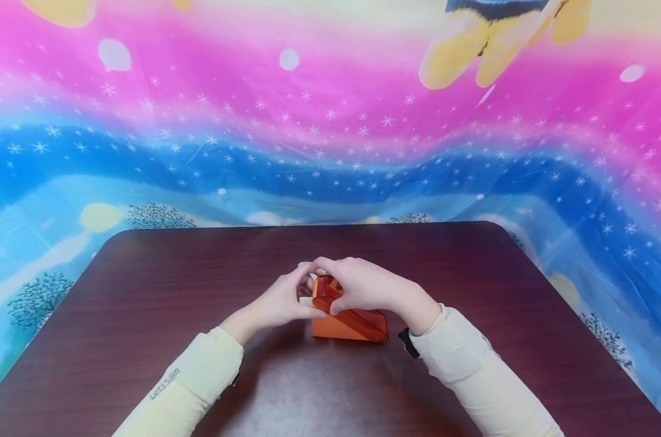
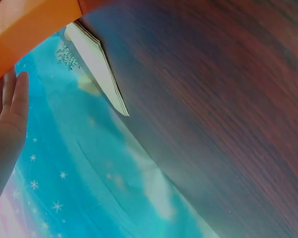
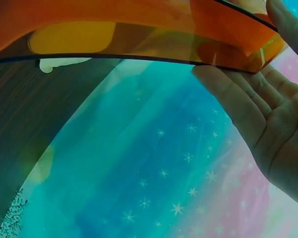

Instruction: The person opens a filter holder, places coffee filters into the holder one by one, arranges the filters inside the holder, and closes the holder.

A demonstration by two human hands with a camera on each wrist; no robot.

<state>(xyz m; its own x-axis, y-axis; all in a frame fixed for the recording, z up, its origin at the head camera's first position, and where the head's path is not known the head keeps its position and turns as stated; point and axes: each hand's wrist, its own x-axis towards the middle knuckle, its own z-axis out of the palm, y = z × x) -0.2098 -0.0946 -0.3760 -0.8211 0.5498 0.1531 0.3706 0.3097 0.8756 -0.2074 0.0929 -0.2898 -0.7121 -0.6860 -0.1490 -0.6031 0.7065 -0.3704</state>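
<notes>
An orange wedge-shaped object (image 1: 343, 328) with see-through amber sides stands on the table; its exact kind cannot be told. My right hand (image 1: 363, 282) holds its tall end from above, thumb on the near side and fingers behind. In the right wrist view, the right hand (image 3: 278, 114) is around the end of the amber side (image 3: 228, 39). My left hand (image 1: 278, 300) is at the left end, thumb against the near face and fingers partly hidden behind. The left wrist view shows the left hand's fingers (image 2: 17, 99) close to an orange corner (image 2: 39, 34).
A cream layered piece (image 2: 99, 64) lies behind the orange object, mostly hidden in the head view. The dark brown wooden table (image 1: 188, 285) has rounded far corners. A pink and blue snowflake-patterned cloth (image 1: 286, 139) hangs behind and beside it.
</notes>
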